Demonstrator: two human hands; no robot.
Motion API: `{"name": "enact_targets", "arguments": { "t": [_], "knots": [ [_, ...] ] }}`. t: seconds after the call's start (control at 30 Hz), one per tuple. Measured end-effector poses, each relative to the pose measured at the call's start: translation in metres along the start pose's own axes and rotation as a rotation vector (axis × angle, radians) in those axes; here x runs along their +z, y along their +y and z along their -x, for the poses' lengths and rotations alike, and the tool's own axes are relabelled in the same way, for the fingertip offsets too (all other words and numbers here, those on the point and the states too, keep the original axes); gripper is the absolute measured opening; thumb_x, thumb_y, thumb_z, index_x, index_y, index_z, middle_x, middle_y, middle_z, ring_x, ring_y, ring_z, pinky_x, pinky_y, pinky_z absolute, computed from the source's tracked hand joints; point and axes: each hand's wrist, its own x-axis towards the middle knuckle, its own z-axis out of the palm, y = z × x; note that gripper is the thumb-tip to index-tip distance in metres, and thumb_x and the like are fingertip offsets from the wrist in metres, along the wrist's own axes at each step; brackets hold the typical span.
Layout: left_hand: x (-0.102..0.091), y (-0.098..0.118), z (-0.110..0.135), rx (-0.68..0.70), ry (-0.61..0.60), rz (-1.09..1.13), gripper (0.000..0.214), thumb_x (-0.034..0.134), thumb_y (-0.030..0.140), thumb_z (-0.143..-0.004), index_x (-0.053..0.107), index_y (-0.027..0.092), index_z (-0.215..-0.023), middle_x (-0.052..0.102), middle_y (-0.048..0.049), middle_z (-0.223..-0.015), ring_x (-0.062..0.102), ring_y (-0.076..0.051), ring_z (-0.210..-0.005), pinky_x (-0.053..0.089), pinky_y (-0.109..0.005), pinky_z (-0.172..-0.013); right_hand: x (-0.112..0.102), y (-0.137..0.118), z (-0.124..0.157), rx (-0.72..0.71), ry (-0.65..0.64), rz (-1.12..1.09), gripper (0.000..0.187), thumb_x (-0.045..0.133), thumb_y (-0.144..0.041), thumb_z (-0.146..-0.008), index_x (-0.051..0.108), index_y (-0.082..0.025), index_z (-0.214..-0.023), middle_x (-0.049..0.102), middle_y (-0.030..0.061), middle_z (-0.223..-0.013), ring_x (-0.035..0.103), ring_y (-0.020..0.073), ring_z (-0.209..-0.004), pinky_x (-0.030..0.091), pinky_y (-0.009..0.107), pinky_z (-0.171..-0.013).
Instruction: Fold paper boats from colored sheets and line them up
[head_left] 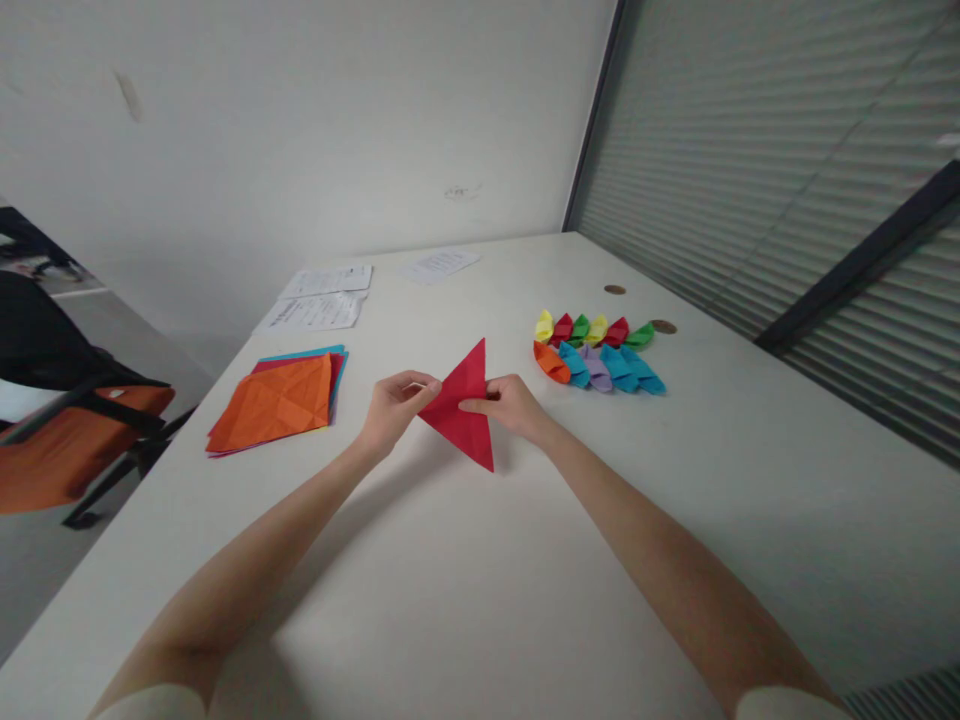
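Observation:
Between my two hands is a red sheet of paper folded into a triangle, lifted over the white table. My left hand pinches its left corner between thumb and fingers. On the long right edge, my right hand grips the paper, thumb on the near face and fingers behind it. To the right lie two rows of small folded paper pieces in yellow, red, green, orange, blue and purple. At the left sits a stack of coloured paper sheets, orange on top.
Printed papers lie at the table's back left, and another printed sheet near the wall. Two round brown discs are by the right edge. Blinds line the right side; an orange and black chair stands at the left.

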Motion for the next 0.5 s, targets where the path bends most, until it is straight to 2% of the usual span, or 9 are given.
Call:
{"name": "enact_targets", "arguments": {
  "t": [0.1,0.23,0.33,0.5],
  "knots": [
    [0.002,0.002,0.002,-0.022,-0.031,-0.007,0.030,0.083,0.035,-0.060,0.073,0.015,-0.080,0.070,-0.0046,-0.074,0.061,-0.015,-0.066,0.048,-0.027,-0.063,0.004,0.000,0.003,-0.005,-0.171,0.112,0.037,0.080,-0.050,-0.058,0.069,-0.015,-0.061,0.062,-0.0015,-0.055,0.051,0.0116,-0.051,0.035,0.023,-0.048],
    [0.005,0.002,0.003,0.015,0.004,-0.008,0.022,0.083,0.033,-0.060,0.074,0.016,-0.072,0.070,-0.0036,-0.069,0.061,-0.014,-0.062,0.049,-0.026,-0.060,0.013,0.001,0.007,-0.015,-0.287,0.249,0.042,0.078,-0.050,-0.061,0.058,-0.015,-0.050,0.044,-0.0070,-0.045,0.034,0.0064,-0.044,0.022,0.022,-0.044],
    [0.006,0.002,0.003,0.056,0.034,-0.027,0.018,0.081,0.033,-0.062,0.074,0.017,-0.067,0.070,-0.0029,-0.067,0.059,-0.013,-0.060,0.048,-0.025,-0.058,0.016,0.000,0.009,-0.021,-0.327,0.260,0.039,0.075,-0.048,-0.065,0.058,-0.016,-0.052,0.043,-0.0070,-0.047,0.032,0.0065,-0.046,0.022,0.022,-0.044],
    [0.004,0.002,0.006,0.094,0.035,-0.017,0.014,0.081,0.029,-0.063,0.074,0.018,-0.066,0.069,-0.0018,-0.066,0.059,-0.012,-0.062,0.047,-0.023,-0.058,0.015,-0.003,0.010,-0.017,-0.315,0.285,0.037,0.075,-0.045,-0.066,0.055,-0.016,-0.052,0.040,-0.0074,-0.047,0.031,0.0067,-0.046,0.022,0.023,-0.045]
  ]
}}
